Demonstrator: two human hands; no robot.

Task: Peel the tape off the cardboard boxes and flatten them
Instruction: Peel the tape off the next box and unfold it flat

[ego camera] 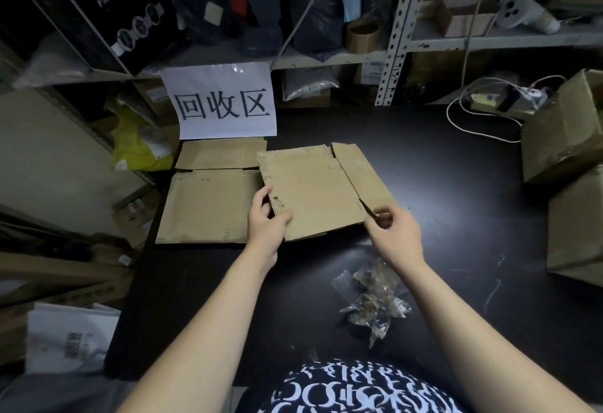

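Tape lies nearest us, a crumpled clear wad on the black desk, just nearer than the flattened box and toward its right side. Beyond the wad our two hands meet that box at its near edge. Our left hand has its grip clamped on the near left corner, thumb on top and fingers tucked beneath. Our right hand pinches the near right corner, where a flap splits off. The box's left edge overlaps a second flat cardboard sheet lying to its left; whether the box rests on the desk or is lifted we cannot tell. Behind the box and to its left, a white paper sign stands upright. Well to the box's right sit two unflattened cartons — one nearer, one farther.
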